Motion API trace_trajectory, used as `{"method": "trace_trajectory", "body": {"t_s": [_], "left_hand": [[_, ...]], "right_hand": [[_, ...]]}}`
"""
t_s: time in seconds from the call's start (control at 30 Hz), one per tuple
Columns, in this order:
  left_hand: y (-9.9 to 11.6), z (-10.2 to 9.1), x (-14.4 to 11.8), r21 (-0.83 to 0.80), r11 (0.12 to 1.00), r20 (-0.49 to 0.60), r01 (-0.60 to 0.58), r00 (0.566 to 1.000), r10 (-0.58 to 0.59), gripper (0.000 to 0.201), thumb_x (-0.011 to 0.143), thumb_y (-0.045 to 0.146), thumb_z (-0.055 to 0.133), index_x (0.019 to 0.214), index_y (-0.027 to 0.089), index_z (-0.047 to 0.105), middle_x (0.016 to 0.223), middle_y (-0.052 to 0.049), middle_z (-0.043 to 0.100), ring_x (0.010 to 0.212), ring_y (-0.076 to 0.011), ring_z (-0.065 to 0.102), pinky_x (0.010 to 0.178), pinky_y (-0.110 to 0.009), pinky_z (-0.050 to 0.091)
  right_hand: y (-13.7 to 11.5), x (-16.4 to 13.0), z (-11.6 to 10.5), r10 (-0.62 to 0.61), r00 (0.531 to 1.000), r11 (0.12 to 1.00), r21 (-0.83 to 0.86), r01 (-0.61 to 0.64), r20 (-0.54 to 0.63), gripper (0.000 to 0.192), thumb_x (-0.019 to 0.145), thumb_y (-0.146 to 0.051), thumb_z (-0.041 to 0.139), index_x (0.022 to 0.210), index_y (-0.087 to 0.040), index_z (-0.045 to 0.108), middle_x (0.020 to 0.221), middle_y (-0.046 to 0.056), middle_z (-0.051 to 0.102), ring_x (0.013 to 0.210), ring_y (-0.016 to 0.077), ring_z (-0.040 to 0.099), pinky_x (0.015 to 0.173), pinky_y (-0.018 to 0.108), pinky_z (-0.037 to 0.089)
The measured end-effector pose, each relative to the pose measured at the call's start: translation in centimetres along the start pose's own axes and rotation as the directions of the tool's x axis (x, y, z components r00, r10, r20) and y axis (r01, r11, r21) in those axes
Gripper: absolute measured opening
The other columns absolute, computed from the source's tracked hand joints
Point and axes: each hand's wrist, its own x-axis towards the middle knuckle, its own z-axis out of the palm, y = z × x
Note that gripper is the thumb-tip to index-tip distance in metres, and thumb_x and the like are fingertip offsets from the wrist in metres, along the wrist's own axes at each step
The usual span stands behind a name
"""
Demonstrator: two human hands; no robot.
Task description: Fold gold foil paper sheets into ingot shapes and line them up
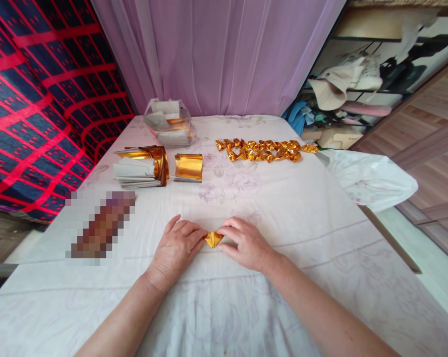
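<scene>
A small folded piece of gold foil paper point(213, 239) lies on the white floral cloth of the table point(283, 208), near its front middle. My left hand point(176, 248) presses on its left side with the fingertips. From the right, my right hand point(246, 243) pinches its other side. Both hands rest knuckles up on the cloth, and most of the gold piece is hidden between the fingers.
Several folded gold pieces point(264, 150) lie in a row at the back right. At the back left are a stack of gold-and-white sheets point(142, 166), a curled gold sheet point(189, 166) and a clear bag of paper point(169, 123). A blurred patch point(101, 225) sits left.
</scene>
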Motion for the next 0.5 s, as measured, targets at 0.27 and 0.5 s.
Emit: {"method": "trace_trajectory", "body": {"t_s": [0.27, 0.5], "left_hand": [[0.19, 0.39, 0.07, -0.022, 1.0, -0.028, 0.001, 1.0, -0.001, 0.024, 0.097, 0.031, 0.048, 0.099, 0.023, 0.071, 0.091, -0.004, 0.07, 0.087, -0.0193, 0.061, 0.102, -0.049, 0.04], [0.31, 0.45, 0.32, -0.021, 1.0, -0.006, 0.004, 1.0, -0.004, 0.027, 0.098, 0.028, 0.043, 0.096, 0.021, 0.069, 0.088, -0.005, 0.07, 0.084, -0.0201, 0.06, 0.098, -0.047, 0.041]], "right_hand": [[0.06, -0.02, -0.07, -0.058, 0.998, 0.997, -0.059, 0.057, -0.007, 0.011, 0.089, -0.019, 0.06, 0.095, -0.021, 0.067, 0.091, 0.004, 0.062, 0.083, 0.0167, 0.059, 0.076, 0.03, 0.048], [0.26, 0.06, 0.22, -0.055, 0.998, 0.996, -0.078, 0.053, -0.03, 0.016, 0.095, -0.022, 0.052, 0.093, -0.021, 0.068, 0.087, 0.004, 0.064, 0.08, 0.0162, 0.059, 0.074, 0.029, 0.047]]}}
